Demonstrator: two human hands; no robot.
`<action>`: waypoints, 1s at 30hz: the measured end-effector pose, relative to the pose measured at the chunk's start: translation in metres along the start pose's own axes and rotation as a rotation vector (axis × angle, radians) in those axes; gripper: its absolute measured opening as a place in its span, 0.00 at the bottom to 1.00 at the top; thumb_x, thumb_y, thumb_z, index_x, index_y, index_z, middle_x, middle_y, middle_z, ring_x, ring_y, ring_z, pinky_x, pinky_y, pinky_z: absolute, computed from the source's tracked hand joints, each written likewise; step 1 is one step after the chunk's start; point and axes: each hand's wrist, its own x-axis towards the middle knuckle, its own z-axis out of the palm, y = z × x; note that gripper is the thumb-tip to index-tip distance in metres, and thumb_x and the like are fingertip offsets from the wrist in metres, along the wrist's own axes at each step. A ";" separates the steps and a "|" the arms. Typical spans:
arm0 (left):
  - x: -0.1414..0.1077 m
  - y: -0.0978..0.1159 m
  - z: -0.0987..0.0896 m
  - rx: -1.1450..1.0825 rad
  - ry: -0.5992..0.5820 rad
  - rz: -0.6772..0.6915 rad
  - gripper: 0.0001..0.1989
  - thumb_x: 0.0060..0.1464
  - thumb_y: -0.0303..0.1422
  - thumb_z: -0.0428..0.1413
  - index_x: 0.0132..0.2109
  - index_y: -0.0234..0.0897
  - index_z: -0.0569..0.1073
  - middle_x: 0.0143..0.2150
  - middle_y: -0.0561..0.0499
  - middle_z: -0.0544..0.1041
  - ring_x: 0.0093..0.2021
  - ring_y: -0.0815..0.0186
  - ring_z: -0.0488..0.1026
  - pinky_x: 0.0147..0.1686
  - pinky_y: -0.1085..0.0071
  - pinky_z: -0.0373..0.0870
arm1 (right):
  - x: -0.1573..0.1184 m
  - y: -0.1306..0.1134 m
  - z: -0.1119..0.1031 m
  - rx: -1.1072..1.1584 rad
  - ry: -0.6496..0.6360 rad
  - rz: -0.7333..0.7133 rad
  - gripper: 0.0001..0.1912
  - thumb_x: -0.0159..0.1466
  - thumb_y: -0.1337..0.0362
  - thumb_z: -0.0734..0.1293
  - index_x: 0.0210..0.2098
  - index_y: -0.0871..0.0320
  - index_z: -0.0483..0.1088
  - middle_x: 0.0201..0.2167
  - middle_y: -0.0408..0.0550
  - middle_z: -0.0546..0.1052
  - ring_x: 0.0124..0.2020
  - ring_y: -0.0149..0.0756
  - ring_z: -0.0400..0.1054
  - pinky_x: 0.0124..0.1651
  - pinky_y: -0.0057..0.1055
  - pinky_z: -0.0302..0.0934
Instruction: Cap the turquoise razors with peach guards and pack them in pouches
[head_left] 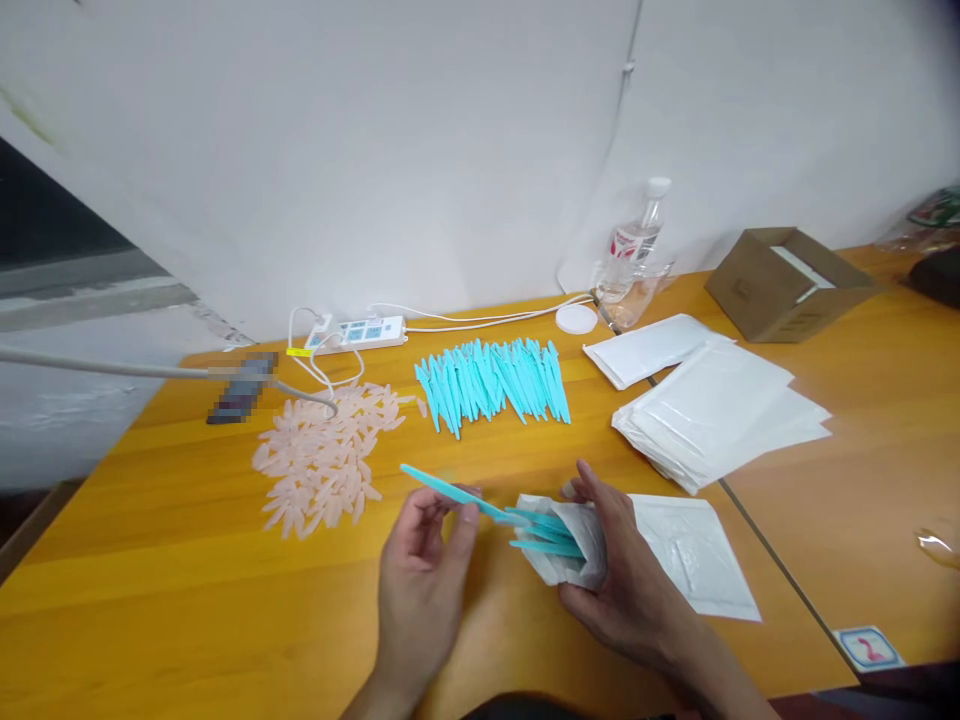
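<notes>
Our left hand (pixel 422 575) pinches a turquoise stick (pixel 442 487), its tip apparently inside the white envelope (pixel 592 540) our right hand (pixel 630 570) grips.

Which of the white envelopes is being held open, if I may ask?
The held envelope in the right hand: its mouth gapes around several turquoise sticks, while the white envelopes near the cardboard box lie flat.

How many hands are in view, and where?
2: left hand pinching a turquoise stick; right hand around a white packet, its mouth showing more turquoise sticks.
</notes>
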 end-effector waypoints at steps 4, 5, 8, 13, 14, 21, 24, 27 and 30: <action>-0.019 -0.018 0.019 0.122 -0.139 0.092 0.16 0.60 0.39 0.61 0.53 0.41 0.74 0.57 0.44 0.75 0.61 0.57 0.70 0.63 0.59 0.65 | 0.001 -0.001 0.000 0.014 0.036 -0.005 0.56 0.53 0.73 0.67 0.74 0.54 0.33 0.57 0.57 0.65 0.58 0.54 0.60 0.61 0.54 0.59; -0.021 -0.021 0.020 0.152 -0.153 0.106 0.20 0.60 0.40 0.60 0.58 0.43 0.71 0.63 0.44 0.71 0.66 0.55 0.65 0.66 0.56 0.62 | 0.001 -0.001 0.000 0.020 0.043 -0.007 0.56 0.53 0.72 0.67 0.74 0.55 0.33 0.57 0.57 0.65 0.58 0.54 0.61 0.61 0.55 0.59; -0.023 -0.022 0.023 0.209 -0.209 0.089 0.30 0.65 0.43 0.54 0.70 0.47 0.58 0.74 0.45 0.56 0.74 0.52 0.49 0.71 0.49 0.49 | 0.002 -0.003 0.001 0.043 0.052 -0.031 0.56 0.54 0.72 0.67 0.74 0.55 0.33 0.58 0.58 0.64 0.58 0.54 0.61 0.60 0.55 0.60; -0.020 -0.008 0.033 0.130 -0.397 0.078 0.44 0.62 0.45 0.57 0.75 0.49 0.41 0.77 0.45 0.43 0.76 0.49 0.42 0.71 0.47 0.48 | 0.008 -0.015 0.004 0.124 0.092 -0.096 0.53 0.59 0.67 0.68 0.74 0.53 0.34 0.56 0.58 0.64 0.55 0.51 0.65 0.57 0.52 0.64; -0.021 -0.004 0.031 0.090 -0.369 0.077 0.48 0.60 0.45 0.59 0.75 0.51 0.37 0.77 0.45 0.41 0.75 0.49 0.42 0.71 0.47 0.50 | 0.010 -0.020 0.005 0.175 0.109 -0.089 0.53 0.59 0.67 0.68 0.74 0.53 0.34 0.55 0.58 0.64 0.55 0.51 0.65 0.57 0.51 0.65; -0.030 0.031 0.007 -0.051 -0.470 0.134 0.63 0.44 0.54 0.68 0.75 0.54 0.36 0.74 0.45 0.55 0.72 0.42 0.54 0.69 0.45 0.56 | 0.049 -0.102 -0.012 0.600 0.368 -0.015 0.50 0.58 0.70 0.67 0.73 0.49 0.39 0.54 0.55 0.63 0.51 0.43 0.69 0.53 0.42 0.71; -0.024 0.041 0.001 0.001 -0.459 0.277 0.62 0.46 0.55 0.66 0.74 0.57 0.33 0.74 0.47 0.55 0.72 0.42 0.53 0.70 0.43 0.52 | 0.062 -0.123 -0.024 0.527 0.388 -0.026 0.52 0.60 0.66 0.69 0.74 0.49 0.34 0.59 0.56 0.63 0.56 0.45 0.68 0.55 0.43 0.71; -0.016 0.041 -0.005 0.023 -0.475 0.325 0.65 0.43 0.57 0.67 0.74 0.56 0.32 0.75 0.44 0.52 0.73 0.40 0.50 0.68 0.42 0.54 | 0.058 -0.113 -0.024 0.379 0.301 -0.007 0.59 0.58 0.60 0.72 0.74 0.52 0.27 0.67 0.59 0.58 0.66 0.53 0.59 0.62 0.50 0.65; -0.012 0.035 -0.012 0.045 -0.491 0.281 0.68 0.39 0.58 0.68 0.75 0.52 0.34 0.76 0.42 0.49 0.73 0.40 0.47 0.69 0.45 0.53 | 0.043 -0.090 -0.010 0.201 0.219 -0.009 0.59 0.59 0.59 0.71 0.74 0.56 0.27 0.72 0.60 0.51 0.72 0.58 0.47 0.67 0.58 0.57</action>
